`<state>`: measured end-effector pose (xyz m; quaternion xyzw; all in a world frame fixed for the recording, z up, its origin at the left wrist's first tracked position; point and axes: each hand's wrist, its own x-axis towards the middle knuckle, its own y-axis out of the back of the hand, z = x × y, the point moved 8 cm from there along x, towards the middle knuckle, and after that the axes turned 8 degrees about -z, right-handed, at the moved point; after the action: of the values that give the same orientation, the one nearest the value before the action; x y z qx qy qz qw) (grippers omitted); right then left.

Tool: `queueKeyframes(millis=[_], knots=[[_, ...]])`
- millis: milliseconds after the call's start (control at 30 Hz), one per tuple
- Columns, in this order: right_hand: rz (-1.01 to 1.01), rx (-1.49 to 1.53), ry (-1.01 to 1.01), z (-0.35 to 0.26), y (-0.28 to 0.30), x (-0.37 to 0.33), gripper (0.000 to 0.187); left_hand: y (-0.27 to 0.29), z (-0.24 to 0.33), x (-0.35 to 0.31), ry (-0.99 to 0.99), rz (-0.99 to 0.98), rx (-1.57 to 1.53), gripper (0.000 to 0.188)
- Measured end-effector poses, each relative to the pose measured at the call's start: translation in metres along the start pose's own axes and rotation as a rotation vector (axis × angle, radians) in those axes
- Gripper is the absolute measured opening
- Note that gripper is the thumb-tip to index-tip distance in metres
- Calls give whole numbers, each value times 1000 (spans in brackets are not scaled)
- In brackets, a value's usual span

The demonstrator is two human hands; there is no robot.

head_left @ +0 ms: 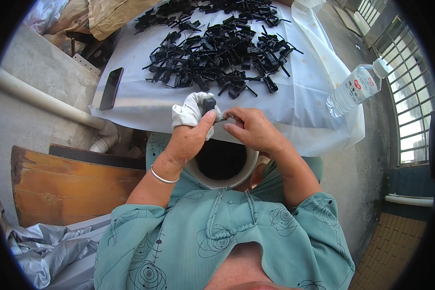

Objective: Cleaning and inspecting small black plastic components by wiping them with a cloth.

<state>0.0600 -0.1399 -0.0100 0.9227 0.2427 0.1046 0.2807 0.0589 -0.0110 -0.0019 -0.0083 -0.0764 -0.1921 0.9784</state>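
Note:
My left hand (191, 140) is closed around a bunched white cloth (186, 115) and a small black plastic part (209, 104), with the thumb pressed on the part. Just to the right, my right hand (257, 129) pinches a thin dark strip (220, 121) that reaches toward the part; whether the two are joined I cannot tell. Below both hands stands a pale bucket (250, 166) between my legs, dark inside. Beyond the hands, a large heap of similar black plastic parts (212, 50) with thin prongs is spread over the table.
White plastic sheeting (140, 92) covers the table. A dark phone (112, 89) lies near its left edge, and a clear water bottle (354, 91) stands at the right. A wooden board (72, 186) and a pale pipe (43, 99) are on the left; a barred window (413, 96) is at the right.

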Motion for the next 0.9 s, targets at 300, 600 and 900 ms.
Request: queueKeyframes(millis=[300,600,900], knots=[[175,348,137,-1,11,-1,12,-18,5,-2,108,-127,136,29],[146,206,184,-14,18,-7,17,-25,-4,0,168,-168,-135,22],[-114,233,91,-8,-4,0,22,-26,7,2,-173,-207,423,23]])
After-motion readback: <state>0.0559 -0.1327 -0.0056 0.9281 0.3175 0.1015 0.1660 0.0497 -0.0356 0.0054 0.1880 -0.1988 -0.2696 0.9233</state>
